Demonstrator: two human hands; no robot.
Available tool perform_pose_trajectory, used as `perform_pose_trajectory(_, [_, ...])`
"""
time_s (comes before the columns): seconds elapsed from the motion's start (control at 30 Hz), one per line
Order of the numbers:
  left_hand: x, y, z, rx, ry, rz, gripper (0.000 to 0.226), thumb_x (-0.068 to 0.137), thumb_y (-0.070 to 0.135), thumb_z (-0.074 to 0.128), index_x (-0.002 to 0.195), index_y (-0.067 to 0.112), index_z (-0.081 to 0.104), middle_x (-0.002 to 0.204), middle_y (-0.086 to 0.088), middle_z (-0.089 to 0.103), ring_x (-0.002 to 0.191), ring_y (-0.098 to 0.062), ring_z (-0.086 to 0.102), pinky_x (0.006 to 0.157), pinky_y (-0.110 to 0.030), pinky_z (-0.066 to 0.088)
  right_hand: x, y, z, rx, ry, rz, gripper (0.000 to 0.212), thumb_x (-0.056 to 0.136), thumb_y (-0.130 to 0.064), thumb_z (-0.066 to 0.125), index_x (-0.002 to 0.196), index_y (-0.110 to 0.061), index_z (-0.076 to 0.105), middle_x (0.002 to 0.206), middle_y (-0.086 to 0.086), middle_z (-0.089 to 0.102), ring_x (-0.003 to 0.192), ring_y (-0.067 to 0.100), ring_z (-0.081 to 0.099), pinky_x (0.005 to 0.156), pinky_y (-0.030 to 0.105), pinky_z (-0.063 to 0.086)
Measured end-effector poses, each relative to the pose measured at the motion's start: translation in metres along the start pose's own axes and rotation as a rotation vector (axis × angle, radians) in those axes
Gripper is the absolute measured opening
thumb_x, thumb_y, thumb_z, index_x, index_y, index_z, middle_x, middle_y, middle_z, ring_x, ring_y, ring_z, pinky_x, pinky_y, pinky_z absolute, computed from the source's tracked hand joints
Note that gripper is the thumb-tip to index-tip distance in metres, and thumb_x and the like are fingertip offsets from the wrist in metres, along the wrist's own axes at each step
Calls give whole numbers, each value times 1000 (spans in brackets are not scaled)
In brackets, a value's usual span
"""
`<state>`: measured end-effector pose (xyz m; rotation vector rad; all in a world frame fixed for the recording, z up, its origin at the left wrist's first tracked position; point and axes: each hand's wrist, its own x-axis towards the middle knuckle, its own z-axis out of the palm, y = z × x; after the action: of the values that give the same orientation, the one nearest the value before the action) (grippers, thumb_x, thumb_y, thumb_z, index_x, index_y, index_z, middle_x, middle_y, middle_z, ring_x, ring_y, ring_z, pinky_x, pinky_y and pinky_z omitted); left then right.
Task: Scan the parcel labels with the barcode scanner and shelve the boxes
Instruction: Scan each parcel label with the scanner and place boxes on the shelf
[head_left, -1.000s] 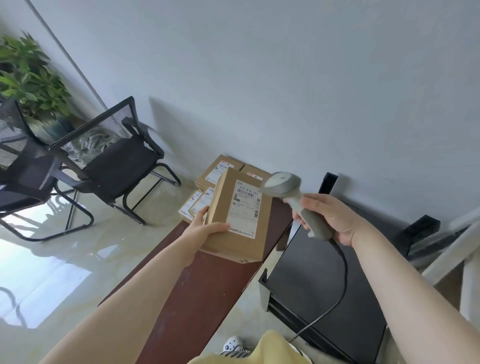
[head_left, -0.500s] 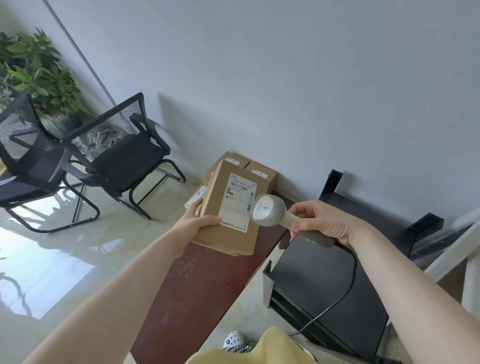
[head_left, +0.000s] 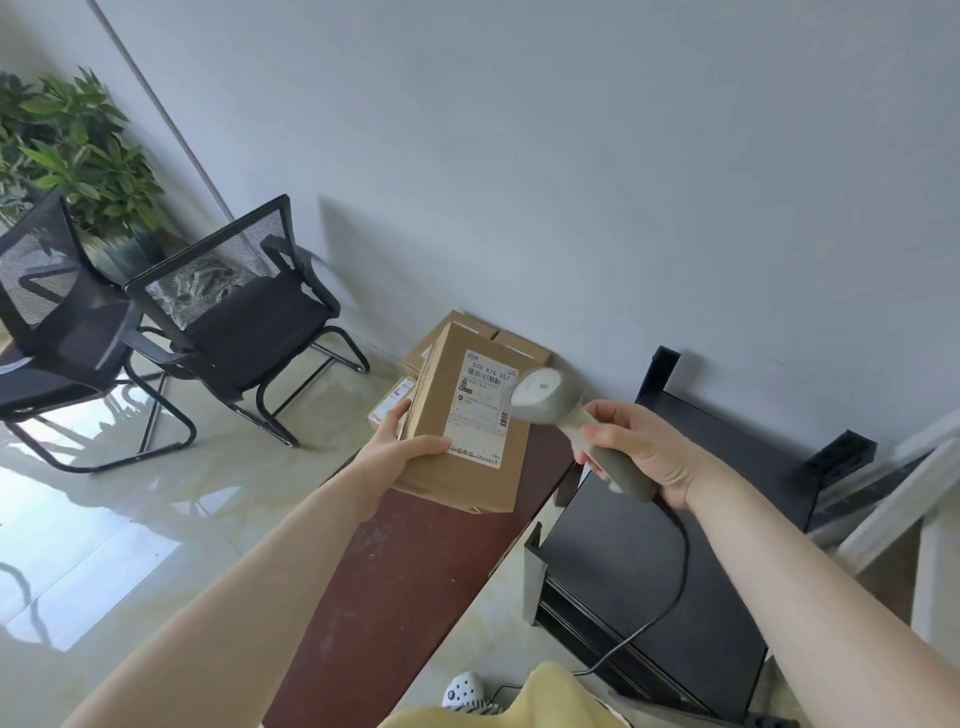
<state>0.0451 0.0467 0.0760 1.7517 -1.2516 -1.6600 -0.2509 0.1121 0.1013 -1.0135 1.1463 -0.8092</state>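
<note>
Above the bench (head_left: 405, 561), left grip (head_left: 395, 452) clasps box (head_left: 467, 452); right grip (head_left: 639, 447) clasps scanner (head_left: 550, 400).

Bright daylight from left; glare on glossy floor (head_left: 78, 530); wide-angle bending at edges.

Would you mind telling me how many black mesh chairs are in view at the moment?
2. One mesh chair stands by the wall, left of the stacked parcels; the other chair is at the left edge, partly cropped, before the potted plant. More may sit out of frame.
</note>
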Motion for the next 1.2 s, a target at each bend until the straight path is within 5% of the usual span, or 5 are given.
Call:
perform_pose_trajectory(0.17, [3, 1, 21, -79, 87, 30, 125, 42, 53, 87, 152, 48, 27, 138, 3, 54, 113, -22, 63, 93, -42, 56, 3, -8, 45, 644, 237, 97, 33, 91, -37, 62, 105, -7, 64, 77, 3, 62, 62, 13, 53, 57, 25, 47])
perform_pose_trajectory(0.27, [7, 0, 34, -110, 146, 40, 127, 39, 55, 86, 151, 52, 27, 142, 2, 46, 120, -25, 58, 100, -50, 54, 5, -10, 62, 802, 264, 125, 37, 91, -40, 63, 105, -6, 64, 78, 2, 63, 64, 12, 54, 59, 24, 48])
perform_pose_trajectory(1.03, [11, 3, 47, -76, 186, 13, 131, 33, 60, 81, 152, 52, 26, 142, -3, 44, 121, -27, 56, 99, -50, 55, 9, -16, 77, 696, 338, 139, 31, 92, -36, 63, 98, -6, 66, 75, 4, 61, 57, 14, 51, 57, 26, 46])
perform_pose_trajectory(1.2, [5, -3, 61, -155, 109, -71, 119, 54, 48, 90, 154, 48, 25, 142, -2, 48, 112, -26, 61, 85, -47, 61, 10, -1, 61, 674, 458, 134, 26, 93, -33, 65, 97, -7, 66, 77, 5, 65, 62, 14, 55, 62, 27, 48])
